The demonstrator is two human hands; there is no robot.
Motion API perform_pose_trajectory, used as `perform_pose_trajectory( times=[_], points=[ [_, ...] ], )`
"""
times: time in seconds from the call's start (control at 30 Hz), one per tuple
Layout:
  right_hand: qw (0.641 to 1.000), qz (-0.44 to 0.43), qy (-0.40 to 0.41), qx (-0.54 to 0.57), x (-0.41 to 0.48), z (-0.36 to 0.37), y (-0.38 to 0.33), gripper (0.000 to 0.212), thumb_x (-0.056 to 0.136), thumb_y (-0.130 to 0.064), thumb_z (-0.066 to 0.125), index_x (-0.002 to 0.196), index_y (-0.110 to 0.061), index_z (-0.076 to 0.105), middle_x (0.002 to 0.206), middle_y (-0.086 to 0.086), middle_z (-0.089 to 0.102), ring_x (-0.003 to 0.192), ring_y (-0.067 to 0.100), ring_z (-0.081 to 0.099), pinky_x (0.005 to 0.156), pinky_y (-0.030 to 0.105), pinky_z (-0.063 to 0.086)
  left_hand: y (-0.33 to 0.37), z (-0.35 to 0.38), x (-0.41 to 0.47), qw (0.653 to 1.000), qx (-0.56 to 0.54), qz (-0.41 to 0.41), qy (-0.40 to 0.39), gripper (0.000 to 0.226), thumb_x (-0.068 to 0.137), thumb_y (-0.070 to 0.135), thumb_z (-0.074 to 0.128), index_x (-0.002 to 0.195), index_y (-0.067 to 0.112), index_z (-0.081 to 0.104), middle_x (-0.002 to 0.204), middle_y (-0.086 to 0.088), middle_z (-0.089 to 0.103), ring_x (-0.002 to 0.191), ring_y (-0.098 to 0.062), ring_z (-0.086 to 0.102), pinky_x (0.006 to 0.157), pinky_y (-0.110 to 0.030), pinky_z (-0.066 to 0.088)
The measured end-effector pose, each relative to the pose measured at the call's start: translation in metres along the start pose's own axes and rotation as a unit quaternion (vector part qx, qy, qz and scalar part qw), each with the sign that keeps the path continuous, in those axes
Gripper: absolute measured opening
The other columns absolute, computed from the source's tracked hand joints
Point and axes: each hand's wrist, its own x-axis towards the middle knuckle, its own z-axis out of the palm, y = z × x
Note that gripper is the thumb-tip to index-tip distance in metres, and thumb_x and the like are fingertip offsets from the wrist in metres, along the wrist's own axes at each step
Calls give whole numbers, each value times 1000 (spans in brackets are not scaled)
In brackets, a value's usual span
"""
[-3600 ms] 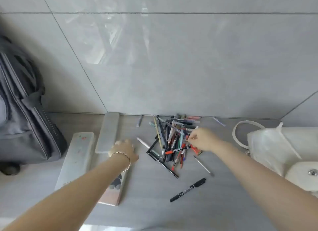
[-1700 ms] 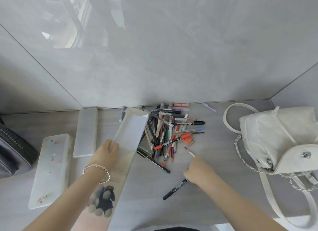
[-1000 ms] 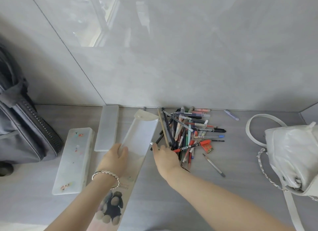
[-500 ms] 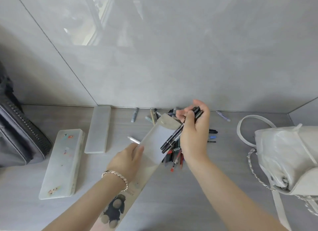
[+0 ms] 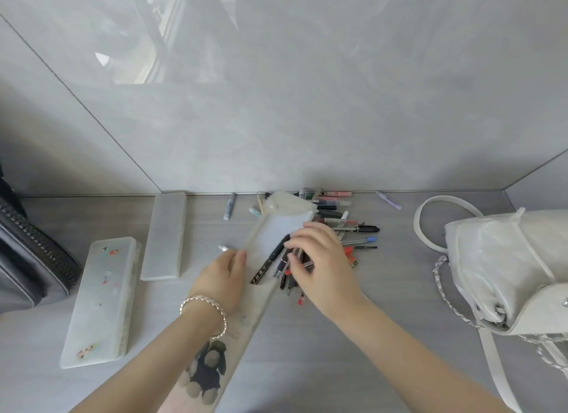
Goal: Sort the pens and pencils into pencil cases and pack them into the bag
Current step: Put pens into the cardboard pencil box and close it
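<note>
1. The open pencil case (image 5: 278, 231) lies mid-table, its long axis running from near-left to far-right, with the raised flap at the far end against the pen pile (image 5: 344, 228).
2. A few dark pens (image 5: 270, 263) sit at the case's mouth, slanted along that same axis. The right hand (image 5: 319, 265) is curled narrowly over them, so it is the hand to feed them in.
3. The left hand (image 5: 221, 277) grips the case's left edge and steadies it, fingers closed on the rim.
4. The pile lies just far and right of the right hand, so I judge the next reach is short.
5. Two closed cases (image 5: 104, 299) (image 5: 164, 236) wait to the left. The white bag (image 5: 507, 268) is at the right and a dark backpack (image 5: 27, 259) at the far left.
</note>
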Motion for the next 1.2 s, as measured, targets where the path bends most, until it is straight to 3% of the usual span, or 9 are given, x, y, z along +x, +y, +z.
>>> perform_pose_trajectory(
  times=[0.1, 0.2, 0.27, 0.57, 0.7, 0.8, 0.9, 1.1, 1.2],
  points=[
    [980, 196, -25, 17, 3, -10, 30, 11, 86, -10, 57, 88, -7, 67, 80, 0, 64, 79, 15, 56, 75, 21, 44, -6, -8, 10, 1000, -11, -12, 24, 28, 97, 37, 33, 87, 19, 52, 78, -4, 55, 84, -29, 51, 71, -31, 35],
    [829, 518, -193, 85, 11, -9, 59, 33, 90, -22, 54, 68, 2, 58, 58, 10, 58, 52, 21, 55, 50, 23, 44, -11, -15, 12, 999, -22, -19, 38, 31, 97, 36, 34, 81, 17, 52, 68, -2, 51, 77, -29, 49, 64, -32, 33],
    [768, 593, -202, 130, 15, -2, 70, 35, 89, -25, 55, 62, -3, 52, 53, 11, 58, 36, 14, 51, 36, 17, 42, -13, -16, 13, 999, -24, -21, 42, 34, 97, 35, 34, 72, 17, 49, 64, -1, 49, 69, -26, 47, 56, -31, 32],
    [710, 644, -22, 285, 24, -1, 83, 30, 95, -16, 40, 66, -8, 41, 57, 9, 47, 48, 21, 49, 35, 20, 45, -19, -14, 11, 999, -1, -24, 38, 33, 96, 40, 33, 84, 18, 55, 63, 0, 51, 65, -22, 49, 54, -28, 32],
    [711, 673, -1, 204, 28, -18, 115, 30, 86, -10, 36, 58, -15, 28, 34, 0, 31, 27, 11, 27, 26, 11, 17, -15, -9, 11, 1000, 2, -14, 24, 30, 96, 40, 32, 85, 23, 54, 67, 0, 55, 73, -25, 53, 60, -30, 35],
    [717, 680, -58, 142, 30, -20, 123, 29, 85, -16, 41, 57, -11, 34, 43, 5, 43, 38, 13, 32, 30, 11, 20, -9, -6, 7, 1000, 9, -9, 17, 29, 95, 42, 32, 85, 26, 53, 69, 3, 56, 76, -25, 54, 62, -30, 36],
    [701, 689, -55, 177, 36, -12, 124, 20, 88, -12, 48, 70, -4, 44, 64, 14, 53, 28, 12, 46, 26, 7, 25, -4, -4, 3, 1000, 19, 3, 15, 29, 96, 41, 31, 85, 26, 53, 68, 6, 55, 78, -24, 55, 65, -30, 37],
    [651, 718, 26, 246, 31, -6, 123, 28, 91, -12, 40, 63, -11, 35, 58, 5, 35, 34, 12, 31, 27, 4, 19, -4, -1, -2, 1000, 20, 6, 8, 25, 96, 43, 31, 87, 31, 51, 71, 11, 55, 81, -21, 56, 66, -28, 38],
    [631, 693, 60, 344, 31, -19, 102, 30, 93, -14, 39, 63, -11, 34, 58, 7, 41, 36, 16, 44, 31, 15, 35, -5, -1, -2, 1000, 28, 1, -2, 26, 96, 44, 30, 88, 31, 51, 73, 11, 55, 82, -20, 56, 66, -28, 38]
  ],
)
